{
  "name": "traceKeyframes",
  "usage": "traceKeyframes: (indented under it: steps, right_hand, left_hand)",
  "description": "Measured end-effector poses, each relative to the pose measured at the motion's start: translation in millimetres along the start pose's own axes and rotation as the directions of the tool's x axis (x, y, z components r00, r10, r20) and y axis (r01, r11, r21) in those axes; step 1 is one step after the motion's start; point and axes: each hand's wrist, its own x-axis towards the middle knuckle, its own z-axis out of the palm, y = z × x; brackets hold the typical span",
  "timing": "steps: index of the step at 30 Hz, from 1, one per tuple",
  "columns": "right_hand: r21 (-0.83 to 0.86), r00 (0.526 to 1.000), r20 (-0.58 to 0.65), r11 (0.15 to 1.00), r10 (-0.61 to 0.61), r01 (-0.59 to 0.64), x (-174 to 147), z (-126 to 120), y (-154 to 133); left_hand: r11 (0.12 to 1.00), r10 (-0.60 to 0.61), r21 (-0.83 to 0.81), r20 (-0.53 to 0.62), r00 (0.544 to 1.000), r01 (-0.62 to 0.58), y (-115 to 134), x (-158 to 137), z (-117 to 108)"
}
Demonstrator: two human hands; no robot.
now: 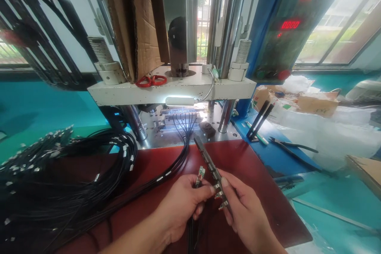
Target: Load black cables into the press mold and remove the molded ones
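Observation:
My left hand (pixel 186 198) is closed around black cables (pixel 192 232); a metal cable connector (pixel 201 172) sticks up above its fingers. Its thumb and fingertip meet the side of a long, dark slotted metal bar (pixel 208 161). My right hand (pixel 244 204) grips the lower part of this bar, which slants up and to the left. Several small metal connectors (pixel 220 195) sit along the bar's lower end, between the two hands. Ahead, more black cables (pixel 188 137) run into a lit metal mould (pixel 178 119) on the press bed.
A big coil of black cables (pixel 127 147) lies left on the red-brown board (pixel 238 158). Red-handled scissors (pixel 151 81) rest on the press's white plate (pixel 119 93). Cutting pliers (pixel 293 145) lie on the blue surface to the right. A control panel (pixel 285 27) with red digits stands upper right.

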Motion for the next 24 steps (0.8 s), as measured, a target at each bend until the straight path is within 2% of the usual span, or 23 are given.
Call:
traceKeyframes:
  steps: [6, 9, 13, 17, 24]
  right_hand:
    - [0.038, 0.999, -0.017, 0.999, -0.029, 0.029, 0, 0, 2]
    - [0.051, 0.999, -0.038, 0.999, -0.011, 0.013, 0, -2, 4]
    - [0.06, 1.0, -0.028, 0.998, 0.005, -0.003, 0, -3, 4]
    - [0.045, 1.0, -0.006, 0.999, 0.001, -0.001, -1, -3, 1]
    - [0.041, 1.0, -0.01, 0.999, 0.014, -0.013, 0, -3, -2]
  left_hand:
    - [0.999, 0.046, -0.016, 0.038, 0.998, -0.046, -3, -6, -12]
    - [0.992, 0.101, -0.08, 0.01, 0.995, -0.1, -2, -13, -24]
    - [0.974, 0.049, -0.218, -0.031, 0.998, -0.055, 2, -20, -34]
    - [0.96, 0.049, -0.276, -0.026, 0.998, -0.054, 3, -21, -32]
    - [0.969, 0.093, -0.227, -0.022, 0.995, -0.096, 0, -12, -23]
